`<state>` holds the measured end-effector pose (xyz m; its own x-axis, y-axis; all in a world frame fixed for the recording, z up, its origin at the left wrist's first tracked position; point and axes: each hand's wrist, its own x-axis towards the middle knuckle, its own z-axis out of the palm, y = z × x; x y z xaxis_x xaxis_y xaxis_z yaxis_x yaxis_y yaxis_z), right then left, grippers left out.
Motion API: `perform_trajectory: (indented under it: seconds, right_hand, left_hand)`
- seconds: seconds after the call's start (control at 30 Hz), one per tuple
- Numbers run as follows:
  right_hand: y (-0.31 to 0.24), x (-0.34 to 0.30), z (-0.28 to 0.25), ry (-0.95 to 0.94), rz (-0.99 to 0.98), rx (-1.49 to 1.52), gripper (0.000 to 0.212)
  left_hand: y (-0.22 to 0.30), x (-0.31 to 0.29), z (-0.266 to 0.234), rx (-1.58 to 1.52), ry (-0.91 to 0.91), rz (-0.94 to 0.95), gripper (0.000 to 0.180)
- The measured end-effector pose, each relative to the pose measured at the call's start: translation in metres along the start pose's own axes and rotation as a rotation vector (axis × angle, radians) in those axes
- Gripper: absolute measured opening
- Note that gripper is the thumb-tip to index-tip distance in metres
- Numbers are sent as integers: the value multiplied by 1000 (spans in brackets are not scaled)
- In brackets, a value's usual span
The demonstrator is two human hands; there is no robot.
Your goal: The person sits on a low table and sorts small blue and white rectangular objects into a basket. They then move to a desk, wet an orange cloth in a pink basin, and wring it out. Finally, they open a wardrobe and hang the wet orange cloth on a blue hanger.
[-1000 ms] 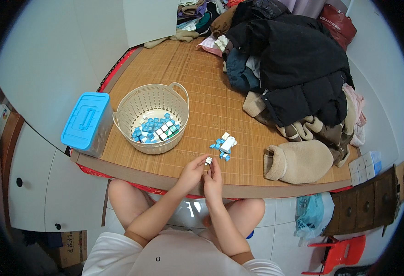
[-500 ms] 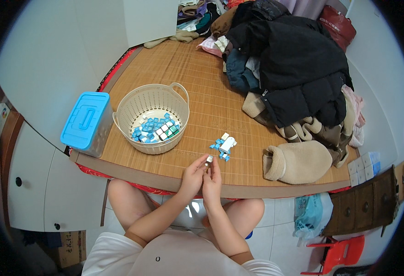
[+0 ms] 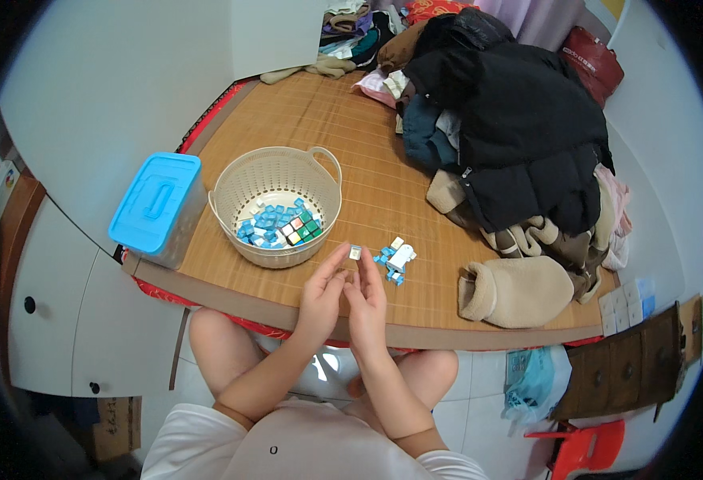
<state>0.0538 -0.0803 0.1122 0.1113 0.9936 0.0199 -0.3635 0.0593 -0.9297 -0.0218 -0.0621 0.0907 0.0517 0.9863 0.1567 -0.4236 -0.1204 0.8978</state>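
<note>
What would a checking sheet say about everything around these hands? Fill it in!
Surface: tan slatted mat, brown border.
Things: small white block; loose blue-and-white pieces on the mat; beige perforated plastic basket holding a multicoloured cube and more blue and white pieces.
Clutter: clothes heap topped by black puffy jacket; blue-lidded plastic box.
Hands: left hand and right hand hold the block together.
Cables: nothing seen.
Surroundings: white cabinet, red plastic chair.

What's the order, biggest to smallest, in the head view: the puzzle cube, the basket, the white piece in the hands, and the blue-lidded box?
1. Basket
2. Blue-lidded box
3. Puzzle cube, much smaller than the box
4. White piece, the tiniest
</note>
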Motion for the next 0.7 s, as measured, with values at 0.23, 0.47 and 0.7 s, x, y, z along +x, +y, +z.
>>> perform_trajectory:
  seconds: [0.23,0.47,0.7]
  right_hand:
    - [-7,12,43,-170,-23,30,62]
    - [-3,20,81,-264,54,98,59]
    - [21,32,85,-322,5,22,61]
  left_hand:
    - [35,4,-25,-2,100,130,43]
    - [53,4,-52,-47,240,173,45]
    - [58,6,-62,-18,294,236,46]
